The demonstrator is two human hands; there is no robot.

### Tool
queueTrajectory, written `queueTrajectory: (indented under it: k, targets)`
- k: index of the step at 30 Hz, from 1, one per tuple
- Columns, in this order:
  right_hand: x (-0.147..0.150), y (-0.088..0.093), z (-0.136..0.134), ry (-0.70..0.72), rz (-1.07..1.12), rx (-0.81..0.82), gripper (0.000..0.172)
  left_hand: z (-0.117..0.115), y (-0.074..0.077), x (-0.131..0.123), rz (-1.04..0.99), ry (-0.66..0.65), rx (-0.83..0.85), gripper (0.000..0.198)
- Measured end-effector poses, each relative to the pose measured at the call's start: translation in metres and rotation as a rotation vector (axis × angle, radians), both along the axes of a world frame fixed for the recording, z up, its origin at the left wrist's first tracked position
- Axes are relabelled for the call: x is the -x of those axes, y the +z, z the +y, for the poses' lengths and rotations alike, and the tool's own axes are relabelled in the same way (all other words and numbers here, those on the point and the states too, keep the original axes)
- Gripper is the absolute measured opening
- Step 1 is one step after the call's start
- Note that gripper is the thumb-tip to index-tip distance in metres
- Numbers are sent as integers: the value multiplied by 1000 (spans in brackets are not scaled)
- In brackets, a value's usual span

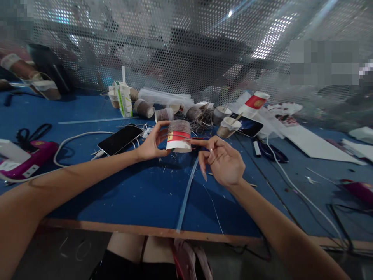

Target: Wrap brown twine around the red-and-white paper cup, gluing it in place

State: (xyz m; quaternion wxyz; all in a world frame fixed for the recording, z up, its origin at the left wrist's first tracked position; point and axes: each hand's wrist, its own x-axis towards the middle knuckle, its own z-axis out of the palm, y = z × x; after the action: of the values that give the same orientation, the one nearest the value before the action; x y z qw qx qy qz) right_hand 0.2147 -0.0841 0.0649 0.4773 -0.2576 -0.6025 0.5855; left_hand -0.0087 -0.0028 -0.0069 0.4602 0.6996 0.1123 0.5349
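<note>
My left hand [155, 142] is wrapped around an upturned paper cup [181, 146], with its fingers on the cup's left side. The cup has a red band and a white rim, and greyish-brown cord [180, 126] is wound in rows around its upper part. Close by on the right, my right hand [223, 161] has one finger stretched to the cup's side and other fingers curled. Whatever those curled fingers may hold is too small to make out. A pale flat strip [188, 190] lies on the blue table [140, 194] below the cup.
Behind the hands are cord-wrapped cups [144, 108], a tangle of cord [204, 120] and a cup with a stick [229, 127]. A phone [121, 140] lies left, another phone [252, 126] right. White cables cross both sides. A perforated metal screen [175, 50] stands at the back.
</note>
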Motion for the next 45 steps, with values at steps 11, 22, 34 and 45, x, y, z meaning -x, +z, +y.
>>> queueTrajectory:
  k: [11,22,34,45]
  targets:
    - [-13,-12,21,-392,-53,48,34,3,-3,1,31,56,-66,77]
    - [8,-11,-6,-176,-226,-229,39,-1,2,4,168,215,-175,79]
    - [-5,-13,12,-429,-41,-185,40,0,0,4,170,235,-268,77]
    - [7,-18,-9,-81,-444,-314,36,0,2,3,228,332,-418,79]
